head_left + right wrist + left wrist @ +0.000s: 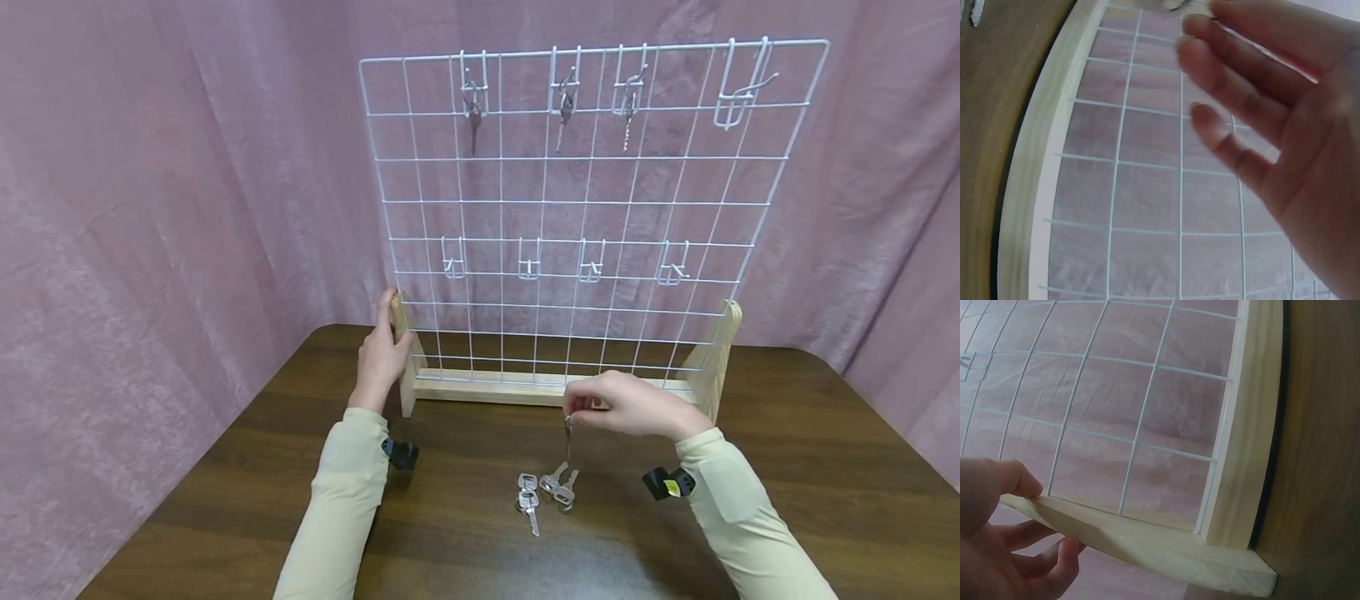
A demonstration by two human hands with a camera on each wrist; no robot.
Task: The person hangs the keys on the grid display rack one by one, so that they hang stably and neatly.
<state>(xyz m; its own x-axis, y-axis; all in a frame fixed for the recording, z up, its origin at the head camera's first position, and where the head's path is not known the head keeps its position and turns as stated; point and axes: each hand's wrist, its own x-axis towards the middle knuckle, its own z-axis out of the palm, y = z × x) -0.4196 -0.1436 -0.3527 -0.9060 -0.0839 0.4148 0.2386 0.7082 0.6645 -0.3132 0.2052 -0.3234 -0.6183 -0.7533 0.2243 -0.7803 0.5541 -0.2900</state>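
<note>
My right hand (626, 403) pinches a key on a ring (568, 437) between thumb and fingertips, the key hanging just above the table near the other keys. Two loose groups of keys lie on the wood: one pair (528, 500) to the left, another (559, 487) below the held key. In the head view my left hand (381, 360) grips the left wooden foot (399, 321) of the white wire grid rack (543, 202); in the left wrist view its thumb lies on one side of the wood (1147, 547), fingers on the other.
Keys hang on three upper hooks: left (474, 117), middle (566, 107) and right (628, 104). The far-right upper hook (738, 96) holds none. Several bare hooks are on a lower row, one at its left (453, 267). Pink curtain (187, 208) hangs behind the brown table (247, 492).
</note>
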